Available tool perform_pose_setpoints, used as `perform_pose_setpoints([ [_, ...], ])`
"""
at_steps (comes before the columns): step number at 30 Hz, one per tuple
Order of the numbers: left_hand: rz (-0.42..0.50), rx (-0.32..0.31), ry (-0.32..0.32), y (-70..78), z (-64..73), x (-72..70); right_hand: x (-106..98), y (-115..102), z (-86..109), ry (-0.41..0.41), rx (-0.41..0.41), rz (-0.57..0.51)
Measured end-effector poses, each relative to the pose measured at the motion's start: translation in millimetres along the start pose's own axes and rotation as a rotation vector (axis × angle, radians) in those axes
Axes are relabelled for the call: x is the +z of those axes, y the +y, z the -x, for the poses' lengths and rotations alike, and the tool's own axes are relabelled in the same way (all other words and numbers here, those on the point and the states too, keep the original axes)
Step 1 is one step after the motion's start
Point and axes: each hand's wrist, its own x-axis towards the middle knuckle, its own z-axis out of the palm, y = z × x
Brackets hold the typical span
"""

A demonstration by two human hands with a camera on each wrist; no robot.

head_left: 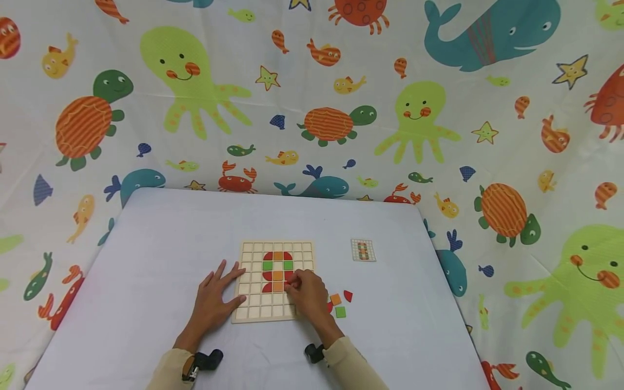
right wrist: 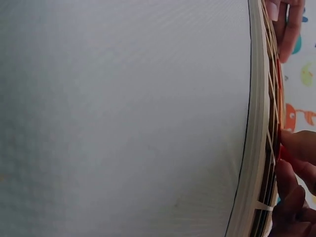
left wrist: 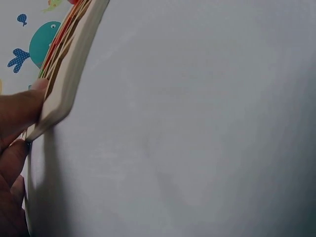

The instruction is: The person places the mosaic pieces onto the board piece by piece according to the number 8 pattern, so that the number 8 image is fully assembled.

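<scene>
With fingers spread, the left hand [head_left: 212, 303] is resting on the left edge of the square, pale wooden grid board [head_left: 255, 312] on the white table [head_left: 400, 336]. The right hand [head_left: 312, 298] is pinching a small red piece [right wrist: 285, 153] at the board's right half; lining up its edges before gently pressing seems best.

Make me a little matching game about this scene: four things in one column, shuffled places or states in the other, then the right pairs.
Things:
1. left hand
2. right hand
3. small card
4. loose green tile

Places or states:
A. alone on the white cloth, right of the board
B. pinching a red piece
C. next to a loose orange tile
D. touching the board's left side

Pairs: 1-D, 2-B, 3-A, 4-C
</scene>
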Motion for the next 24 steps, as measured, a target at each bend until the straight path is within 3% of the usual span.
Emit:
perform_pose_setpoints([
  [5,0.002,-0.012,-0.007,-0.2,0.4,-0.1,-2.9,-3.3,0.2,-0.009,0.005,0.008],
  [10,0.008,-0.013,-0.007,1.0,1.1,-0.7,-11.0,1.5,1.7,-0.026,0.034,-0.054],
  [20,-0.005,-0.005,0.001,2.1,1.3,-2.0,-49.1,35.8,7.6,0.014,-0.047,-0.174],
  [24,-0.008,-0.001,0.005,1.5,1.1,-1.4,-63.7,52.6,11.5,0.026,-0.019,-0.163],
])
